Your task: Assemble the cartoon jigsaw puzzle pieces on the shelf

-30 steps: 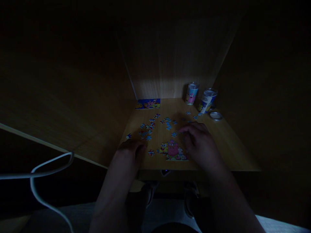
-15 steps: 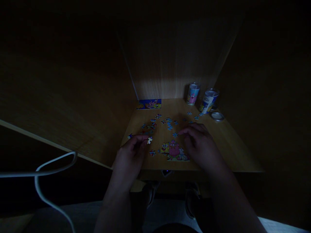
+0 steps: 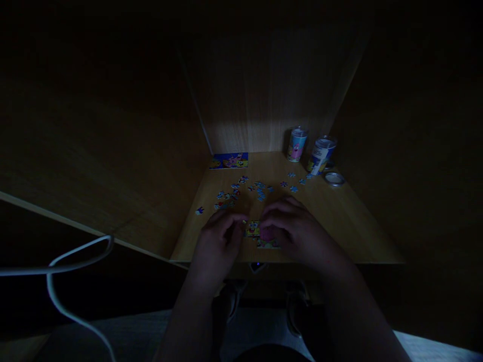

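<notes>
In the head view my left hand [image 3: 222, 236] is pinched on a small jigsaw piece [image 3: 244, 221], right at the left edge of the partly joined jigsaw puzzle [image 3: 252, 230]. That puzzle shows a yellow cartoon face and a pink part. My right hand [image 3: 292, 226] lies curled over the puzzle's right side, fingertips down on it beside the yellow face. It covers much of the pink section. Loose jigsaw pieces [image 3: 260, 190] lie scattered beyond both hands, and a lone piece [image 3: 199, 210] sits left of my left hand.
A printed picture strip [image 3: 230, 161] lies at the back left. Two cartoon-printed cans [image 3: 297, 145] [image 3: 322, 155] stand at the back right, near a round lid [image 3: 334, 179]. Wooden panels enclose the board on the left, back and right. A white cable [image 3: 71, 314] loops at the lower left.
My left hand has carried its piece rightward to the joined puzzle. My right hand has shifted left, from beside a loose piece onto the puzzle. The view has moved slightly.
</notes>
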Tool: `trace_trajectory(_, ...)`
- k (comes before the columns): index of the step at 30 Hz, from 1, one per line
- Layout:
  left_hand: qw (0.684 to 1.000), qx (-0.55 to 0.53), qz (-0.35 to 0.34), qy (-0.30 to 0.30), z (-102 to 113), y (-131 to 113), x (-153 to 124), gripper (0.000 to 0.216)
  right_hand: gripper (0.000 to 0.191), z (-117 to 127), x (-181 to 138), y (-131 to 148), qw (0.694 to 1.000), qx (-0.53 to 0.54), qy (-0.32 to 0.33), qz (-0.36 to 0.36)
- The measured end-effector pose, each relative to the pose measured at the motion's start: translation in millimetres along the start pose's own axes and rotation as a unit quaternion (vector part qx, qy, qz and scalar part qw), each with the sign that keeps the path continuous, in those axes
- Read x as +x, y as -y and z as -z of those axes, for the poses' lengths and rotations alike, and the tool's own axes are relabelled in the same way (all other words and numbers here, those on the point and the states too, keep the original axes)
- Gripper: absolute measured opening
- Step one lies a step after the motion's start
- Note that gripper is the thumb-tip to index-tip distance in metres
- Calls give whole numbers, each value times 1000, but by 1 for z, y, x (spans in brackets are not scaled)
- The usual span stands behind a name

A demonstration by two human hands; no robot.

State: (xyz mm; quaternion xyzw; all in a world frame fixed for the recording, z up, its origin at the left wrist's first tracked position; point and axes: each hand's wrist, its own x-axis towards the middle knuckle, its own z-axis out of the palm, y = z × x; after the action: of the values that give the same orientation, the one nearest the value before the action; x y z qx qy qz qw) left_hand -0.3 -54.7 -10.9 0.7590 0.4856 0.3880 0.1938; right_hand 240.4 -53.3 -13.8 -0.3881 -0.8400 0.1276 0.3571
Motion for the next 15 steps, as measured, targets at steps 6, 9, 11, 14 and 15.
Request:
trace_trajectory(6,998,-2,55,10,-1,0,-1,13,17,-1,0,-2,1000,-4,26,-2)
trace_trajectory(9,998,-20,54,14,-2,-1,0,13,15,-2,0,-3,1000,-6,30,-2)
trace_trajectory(11,998,-29,50,15,-1,-2,0,13,15,-2,0,-4,1000,-5,31,-1)
trace_trajectory(14,999,-32,40,18,-1,-1,1,13,17,-2,0,-4,999,-5,34,-2)
trace_trajectory(15,999,-28,36,21,-1,-1,1,13,17,-2,0,-4,999,-6,36,-3)
